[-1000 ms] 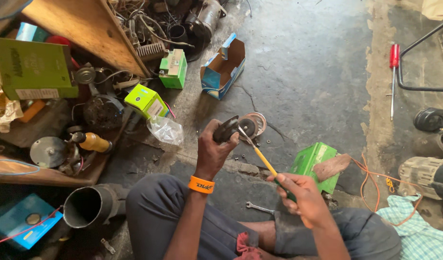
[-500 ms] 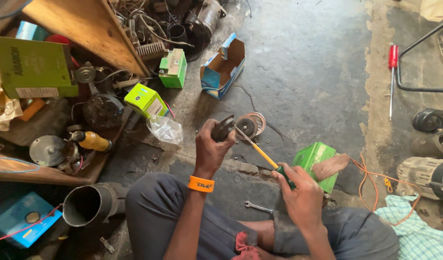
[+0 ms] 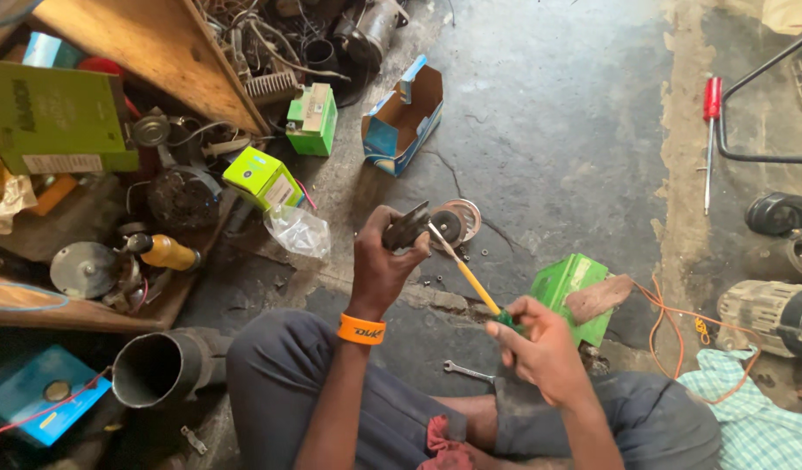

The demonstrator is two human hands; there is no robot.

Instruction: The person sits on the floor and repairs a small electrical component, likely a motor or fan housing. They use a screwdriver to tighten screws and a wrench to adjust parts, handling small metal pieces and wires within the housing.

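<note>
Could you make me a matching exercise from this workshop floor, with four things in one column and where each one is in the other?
Things:
1. yellow-shafted screwdriver
2. dark metal part
3. red-handled screwdriver
4. small spanner

Places:
A. on the floor between the person's legs
B. gripped in the left hand
C. lying on the floor at far right, untouched
D. handle held in the right hand

Pairs: 1-D, 2-B, 3-C, 4-A

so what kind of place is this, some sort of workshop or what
Most likely a small motor or electrical repair workshop, worked at floor level. The left hand holds a dark metal part while the right hand works a screwdriver on it. Motor housings, a spanner and tangled wires lie on the concrete floor.
</note>
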